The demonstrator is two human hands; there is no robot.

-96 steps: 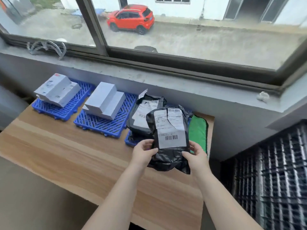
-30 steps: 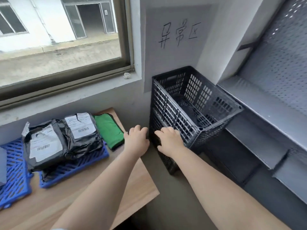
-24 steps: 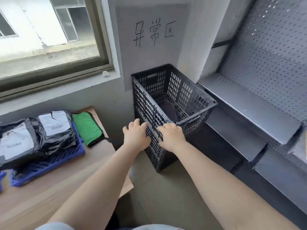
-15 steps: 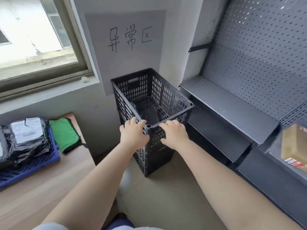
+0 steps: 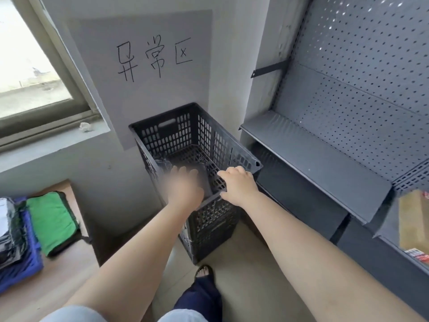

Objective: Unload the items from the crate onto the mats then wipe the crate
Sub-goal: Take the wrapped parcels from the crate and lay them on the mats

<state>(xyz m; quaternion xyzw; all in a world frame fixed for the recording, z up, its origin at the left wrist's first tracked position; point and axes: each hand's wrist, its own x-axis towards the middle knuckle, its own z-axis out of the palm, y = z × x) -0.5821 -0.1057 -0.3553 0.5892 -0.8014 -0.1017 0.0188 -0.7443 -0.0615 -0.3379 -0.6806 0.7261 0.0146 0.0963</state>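
At the centre of the frame stands the crate (image 5: 197, 145), a tall, square bin of dark grey plastic whose walls and floor are moulded into a lattice of small rectangular slots, with a hand slot cut in its far wall. It sits on the floor against the wall. The right hand (image 5: 239, 184) holds the crate's near rim, fingers curled over the edge and thumb below it. The left hand (image 5: 183, 187) is inside the crate's mouth and smeared by motion blur; I cannot tell how far it is open or whether it holds anything. A dark, smooth item (image 5: 199, 175) lies on the crate floor just beyond it.

Above the crate, a grey sheet (image 5: 144, 89) on the wall bears handwritten black characters, 异常区. At lower left, a green cloth (image 5: 52, 223) lies on the pale wood desk (image 5: 58, 273) beside a ribbed blue plastic mat (image 5: 23, 263). Grey perforated metal shelving (image 5: 325, 154) fills the right.
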